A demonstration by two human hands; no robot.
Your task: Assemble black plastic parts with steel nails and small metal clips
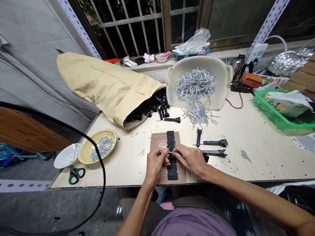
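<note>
My left hand [156,161] and my right hand [191,159] meet over a brown board [158,141] near the table's front edge. Both are pinched on a small black plastic part with a thin metal pin [171,154] between them. A row of black pads [170,139] runs down the middle of the board. Just right of my right hand lie black plastic pieces [214,143]. A heap of metal pins [198,99] spills from a cream tub [223,70] at the back.
A tan paper sack [106,82] on its side spills black parts [154,105]. At the left edge stand a yellow plate [86,153] of small metal bits, a white bowl [65,156] and green scissors [76,174]. A green basket [275,115] sits at the right.
</note>
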